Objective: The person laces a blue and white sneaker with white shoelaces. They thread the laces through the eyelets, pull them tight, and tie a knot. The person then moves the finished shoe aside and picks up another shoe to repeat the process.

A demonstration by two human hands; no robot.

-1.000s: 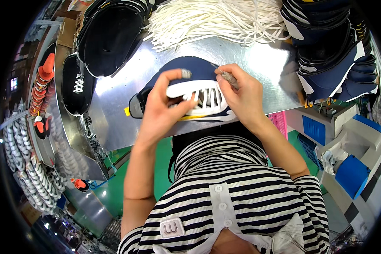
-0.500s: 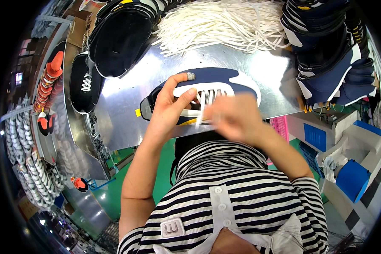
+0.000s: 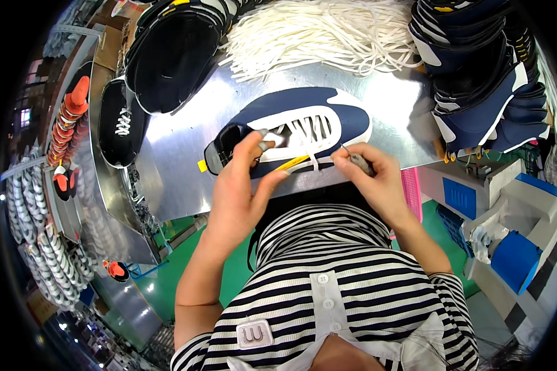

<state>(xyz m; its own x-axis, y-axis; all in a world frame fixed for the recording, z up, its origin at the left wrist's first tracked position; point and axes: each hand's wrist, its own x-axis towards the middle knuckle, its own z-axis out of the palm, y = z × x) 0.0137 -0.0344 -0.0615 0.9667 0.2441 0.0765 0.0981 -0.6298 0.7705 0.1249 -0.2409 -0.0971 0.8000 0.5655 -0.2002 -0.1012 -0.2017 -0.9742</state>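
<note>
A navy and white shoe upper (image 3: 291,117) lies flat on the shiny metal table (image 3: 179,148), toe to the right. My left hand (image 3: 244,182) presses on its near edge by the collar, fingers around a yellow strip. My right hand (image 3: 371,176) sits at the near right of the shoe, pinching a small grey tool with a thin metal tip that points at the white lace coming out of the eyelets.
A heap of white laces (image 3: 328,31) lies at the back of the table. Stacks of navy uppers (image 3: 483,80) stand at the right, black uppers (image 3: 173,55) at the back left. Racks of shoe parts (image 3: 43,204) line the left. Blue bins (image 3: 520,247) sit lower right.
My right hand has moved from the top of the shoe down and to the right, pulling away from the laces. The left hand has slid lower along the shoe's near edge.
</note>
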